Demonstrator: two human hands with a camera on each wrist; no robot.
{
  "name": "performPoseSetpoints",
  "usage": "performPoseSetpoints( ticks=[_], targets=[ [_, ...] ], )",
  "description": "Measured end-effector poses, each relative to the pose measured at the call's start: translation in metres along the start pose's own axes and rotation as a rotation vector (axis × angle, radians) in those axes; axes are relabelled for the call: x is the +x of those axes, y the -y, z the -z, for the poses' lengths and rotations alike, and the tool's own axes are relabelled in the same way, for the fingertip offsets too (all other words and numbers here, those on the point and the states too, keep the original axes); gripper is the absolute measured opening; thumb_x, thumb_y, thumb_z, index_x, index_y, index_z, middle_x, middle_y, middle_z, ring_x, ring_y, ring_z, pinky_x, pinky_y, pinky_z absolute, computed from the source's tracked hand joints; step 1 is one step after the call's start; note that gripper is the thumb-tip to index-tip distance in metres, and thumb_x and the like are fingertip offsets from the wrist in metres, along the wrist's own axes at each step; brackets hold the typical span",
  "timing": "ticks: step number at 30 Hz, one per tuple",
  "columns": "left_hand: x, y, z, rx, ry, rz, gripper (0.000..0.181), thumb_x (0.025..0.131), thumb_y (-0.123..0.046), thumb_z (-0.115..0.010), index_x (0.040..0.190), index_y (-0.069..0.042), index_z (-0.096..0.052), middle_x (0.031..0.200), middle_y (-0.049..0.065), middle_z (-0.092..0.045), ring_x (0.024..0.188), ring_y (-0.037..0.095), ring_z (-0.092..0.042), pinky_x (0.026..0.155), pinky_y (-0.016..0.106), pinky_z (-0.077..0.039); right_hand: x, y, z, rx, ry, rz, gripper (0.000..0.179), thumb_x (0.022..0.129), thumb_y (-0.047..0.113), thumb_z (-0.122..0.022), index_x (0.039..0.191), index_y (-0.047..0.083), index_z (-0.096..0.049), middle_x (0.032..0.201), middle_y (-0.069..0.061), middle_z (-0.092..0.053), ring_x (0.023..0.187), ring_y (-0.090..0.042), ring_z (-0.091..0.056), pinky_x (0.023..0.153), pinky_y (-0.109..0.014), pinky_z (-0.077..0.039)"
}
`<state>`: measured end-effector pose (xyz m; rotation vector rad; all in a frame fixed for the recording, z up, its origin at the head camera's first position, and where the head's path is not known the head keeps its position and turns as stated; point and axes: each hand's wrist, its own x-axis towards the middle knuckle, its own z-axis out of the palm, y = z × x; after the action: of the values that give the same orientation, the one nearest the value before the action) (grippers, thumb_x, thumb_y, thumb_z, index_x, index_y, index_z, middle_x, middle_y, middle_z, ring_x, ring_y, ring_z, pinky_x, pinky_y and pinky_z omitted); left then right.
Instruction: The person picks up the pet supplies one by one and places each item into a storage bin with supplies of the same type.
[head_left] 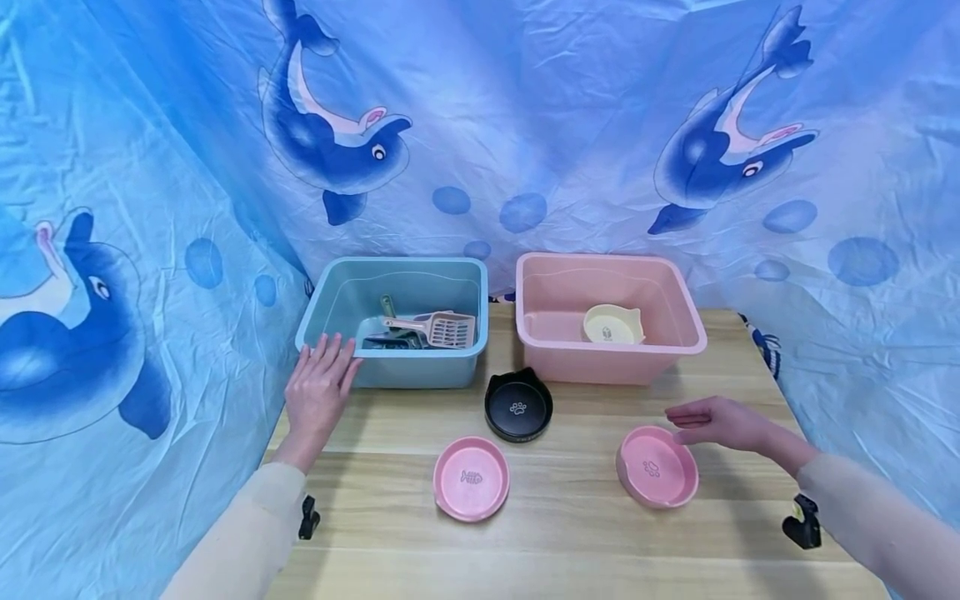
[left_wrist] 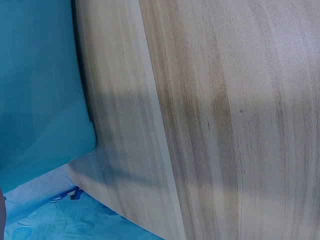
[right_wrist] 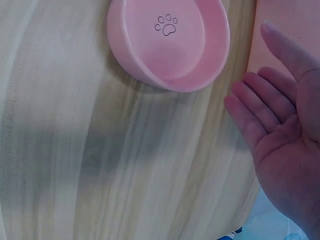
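Observation:
My left hand rests on the front left rim of a blue bin, its fingers laid over the edge. Inside that bin lie a pale pink litter scoop and darker items. My right hand hovers beside a pink bowl printed with a paw; in the right wrist view its palm is bare and the fingers are extended. A second pink bowl bears a fishbone print. Behind it sits a black cat-eared bowl with a paw print.
A pink bin stands at the back right with a cream cat-eared bowl inside. Both bins back onto a blue dolphin-print curtain. The wooden table carries everything.

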<state>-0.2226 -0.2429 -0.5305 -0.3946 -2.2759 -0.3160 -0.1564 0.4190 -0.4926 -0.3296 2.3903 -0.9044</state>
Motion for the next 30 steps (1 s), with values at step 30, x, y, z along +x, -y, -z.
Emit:
performPoseSetpoints(
  ticks=[30],
  targets=[
    [0.002,-0.001,0.000,0.003,0.057,0.038,0.046,0.093,-0.021,-0.083,0.137,-0.009,-0.073,0.135,0.021,-0.070,0.132,0.044,-0.063,0.116,0.063,-0.046,-0.018,-0.074,0.007,1.009,0.279,-0.045,0.041,0.119,0.014,-0.034,0.145,0.000,-0.062,0.144,-0.012,-0.068,0.132,-0.021,-0.067,0.119,-0.050,-0.044]
  ],
)
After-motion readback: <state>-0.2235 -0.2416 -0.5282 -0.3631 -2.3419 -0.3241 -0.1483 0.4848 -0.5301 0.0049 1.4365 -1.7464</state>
